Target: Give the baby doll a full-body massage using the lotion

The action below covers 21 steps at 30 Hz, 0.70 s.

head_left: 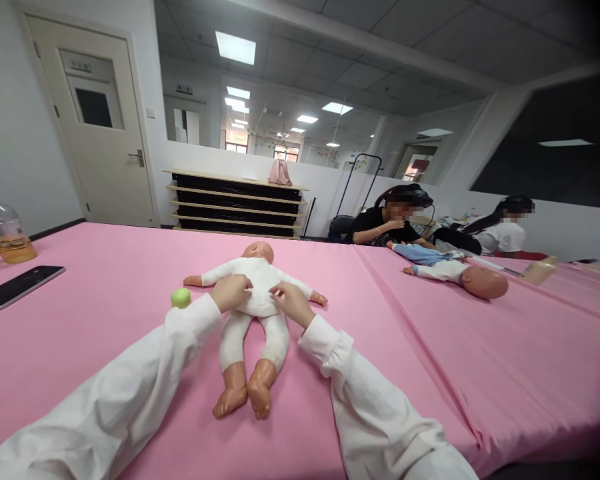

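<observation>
The bare left hand (234, 292) and bare right hand (293, 301) were at the belly of the white cloth-bodied baby doll (260, 287), fingers curled; whether they pinched cloth, I couldn't tell.

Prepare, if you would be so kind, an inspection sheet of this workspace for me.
Surface: pink cloth, creased to the right of the near doll.
Job's things: the near doll lies in white clothing, feet toward the camera.
Clutter: green round object left of that doll; phone and drink bottle farther left; second doll and pale bottle to the right.
Hands: left hand and right hand at the near doll's torso; contact unclear.
Cables: nothing seen near the hands; too small to judge around the seated people.
Surroundings: door, shelves bearing a pink bag.
</observation>
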{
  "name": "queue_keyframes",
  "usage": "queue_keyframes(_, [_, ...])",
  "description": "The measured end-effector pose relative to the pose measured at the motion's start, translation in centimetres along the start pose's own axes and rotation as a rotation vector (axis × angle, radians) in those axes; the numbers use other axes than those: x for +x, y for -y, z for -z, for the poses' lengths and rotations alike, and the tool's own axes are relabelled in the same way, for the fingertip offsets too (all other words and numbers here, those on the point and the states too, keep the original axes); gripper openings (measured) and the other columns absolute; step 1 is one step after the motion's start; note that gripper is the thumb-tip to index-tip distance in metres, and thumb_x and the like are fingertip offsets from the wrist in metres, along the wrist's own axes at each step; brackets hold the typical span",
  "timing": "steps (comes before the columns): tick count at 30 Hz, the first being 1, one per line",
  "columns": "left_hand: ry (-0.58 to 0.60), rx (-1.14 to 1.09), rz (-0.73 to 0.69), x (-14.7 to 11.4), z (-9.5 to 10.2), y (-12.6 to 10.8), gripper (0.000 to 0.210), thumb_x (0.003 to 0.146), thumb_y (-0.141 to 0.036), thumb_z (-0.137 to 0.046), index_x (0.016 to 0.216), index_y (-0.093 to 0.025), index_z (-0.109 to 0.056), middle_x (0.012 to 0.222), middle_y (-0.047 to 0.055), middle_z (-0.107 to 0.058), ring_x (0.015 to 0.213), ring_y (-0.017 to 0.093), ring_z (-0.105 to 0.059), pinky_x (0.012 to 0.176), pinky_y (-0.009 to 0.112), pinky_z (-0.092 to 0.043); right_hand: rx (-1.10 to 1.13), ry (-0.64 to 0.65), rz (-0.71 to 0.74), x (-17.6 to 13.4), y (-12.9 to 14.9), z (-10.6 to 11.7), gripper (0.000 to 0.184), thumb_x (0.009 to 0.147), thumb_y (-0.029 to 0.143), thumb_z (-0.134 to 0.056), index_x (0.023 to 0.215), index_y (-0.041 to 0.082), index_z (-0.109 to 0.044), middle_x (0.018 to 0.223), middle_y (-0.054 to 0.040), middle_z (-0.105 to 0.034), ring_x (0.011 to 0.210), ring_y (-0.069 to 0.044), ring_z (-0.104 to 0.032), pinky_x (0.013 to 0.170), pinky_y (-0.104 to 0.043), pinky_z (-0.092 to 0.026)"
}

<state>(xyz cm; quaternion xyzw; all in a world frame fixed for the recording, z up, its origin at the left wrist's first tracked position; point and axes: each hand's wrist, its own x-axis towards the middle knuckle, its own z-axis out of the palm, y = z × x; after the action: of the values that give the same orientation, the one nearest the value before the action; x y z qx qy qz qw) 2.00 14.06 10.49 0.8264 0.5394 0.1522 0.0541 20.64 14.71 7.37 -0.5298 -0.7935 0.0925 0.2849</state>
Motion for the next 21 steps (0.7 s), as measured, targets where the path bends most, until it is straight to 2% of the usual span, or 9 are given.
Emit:
queue_keyframes(2, [0.0, 0.046, 0.013, 0.9, 0.4, 0.1, 0.022, 0.081, -0.018, -0.051, 0.097, -0.014, -0.066, 0.101, 0.01, -0.064, 0.093, 0.021, -0.057, 0.079, 0.028, -0.04, -0.025, -0.02, -0.023, 0.7, 0.0, 0.3, 0.018, 0.077, 0.014, -0.057, 0.092, 0.017, -0.067, 0.093, -0.0038, -0.068, 0.083, -0.013, -0.06, 0.078, -0.025, -0.044])
queue_keyframes(5, [0.108, 0.095, 0.058, 2.0, 0.6, -0.1, 0.017, 0.079, -0.017, -0.053, 0.084, -0.011, -0.068, 0.089, 0.012, -0.066, 0.084, 0.022, -0.059, 0.074, 0.03, -0.042, -0.07, 0.157, -0.031, 1.7, -0.2, 0.4, 0.012, 0.073, 0.016, -0.063, 0.082, 0.017, -0.07, 0.088, -0.0043, -0.069, 0.081, -0.015, -0.062, 0.075, -0.026, -0.045])
queue_keyframes(6, [0.109, 0.095, 0.058, 2.3, 0.6, -0.1, 0.017, 0.079, -0.018, -0.053, 0.084, -0.011, -0.068, 0.089, 0.012, -0.066, 0.084, 0.022, -0.059, 0.074, 0.03, -0.042, -0.067, 0.199, -0.026, 2.0, -0.4, 0.4, 0.011, 0.072, 0.017, -0.064, 0.082, 0.017, -0.071, 0.086, -0.0035, -0.07, 0.078, -0.015, -0.062, 0.073, -0.025, -0.045])
queue_keyframes(10, [0.05, 0.1, 0.011, 3.8, 0.4, -0.1, 0.021, 0.081, -0.018, -0.052, 0.095, -0.011, -0.066, 0.095, 0.012, -0.065, 0.09, 0.023, -0.058, 0.077, 0.03, -0.041, -0.101, 0.177, -0.032, 3.6, -1.3, 0.5, 0.021, 0.072, 0.02, -0.066, 0.093, 0.02, -0.069, 0.092, -0.0018, -0.069, 0.08, -0.014, -0.062, 0.072, -0.024, -0.045])
queue_keyframes(14, [0.14, 0.131, 0.022, 5.7, -0.2, -0.2, 0.015, 0.078, -0.016, -0.055, 0.081, -0.008, -0.068, 0.087, 0.017, -0.065, 0.084, 0.027, -0.061, 0.073, 0.033, -0.043, -0.16, 0.264, -0.048, 5.5, -1.9, 0.4, 0.011, 0.072, 0.021, -0.066, 0.083, 0.021, -0.07, 0.084, -0.0001, -0.07, 0.079, -0.015, -0.062, 0.069, -0.023, -0.044])
queue_keyframes(18, [0.044, 0.144, 0.009, 7.8, -0.8, -0.3, 0.023, 0.082, -0.015, -0.046, 0.093, -0.008, -0.066, 0.1, 0.017, -0.063, 0.092, 0.029, -0.059, 0.075, 0.036, -0.043, -0.191, 0.17, -0.052, 7.5, -2.3, -0.2, 0.018, 0.072, 0.022, -0.066, 0.09, 0.024, -0.068, 0.091, 0.0004, -0.069, 0.083, -0.015, -0.061, 0.07, -0.024, -0.042])
queue_keyframes(21, [0.053, 0.156, 0.046, 9.0, -1.4, -0.3, 0.022, 0.08, -0.011, -0.046, 0.088, -0.006, -0.066, 0.092, 0.018, -0.065, 0.086, 0.028, -0.061, 0.071, 0.035, -0.044, -0.232, 0.22, -0.092, 8.5, -2.4, -0.6, 0.014, 0.072, 0.021, -0.066, 0.085, 0.024, -0.069, 0.086, -0.0001, -0.069, 0.082, -0.016, -0.061, 0.068, -0.024, -0.042])
